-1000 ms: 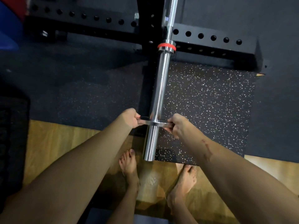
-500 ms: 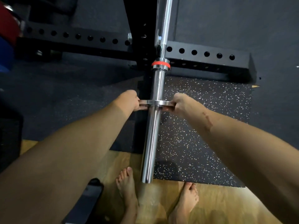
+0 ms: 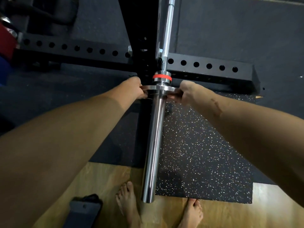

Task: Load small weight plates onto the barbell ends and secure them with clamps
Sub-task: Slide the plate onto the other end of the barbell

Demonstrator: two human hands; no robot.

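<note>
A chrome barbell sleeve (image 3: 153, 142) points toward me, racked on a black rack. A small silver weight plate (image 3: 152, 88) sits on the sleeve just short of the collar with its orange ring (image 3: 162, 76). My left hand (image 3: 134, 88) grips the plate's left edge. My right hand (image 3: 185, 91) grips its right edge, fingers curled under it. No clamp is on the sleeve.
The black rack's base beam with holes (image 3: 209, 66) runs across behind the collar, its upright (image 3: 139, 30) just left of the bar. A speckled rubber mat (image 3: 197, 153) lies below. My bare feet (image 3: 128, 201) stand on the wood floor. A dark object (image 3: 83, 209) lies at bottom left.
Both hands have slid the plate along the sleeve from near its free end up to just short of the collar.
</note>
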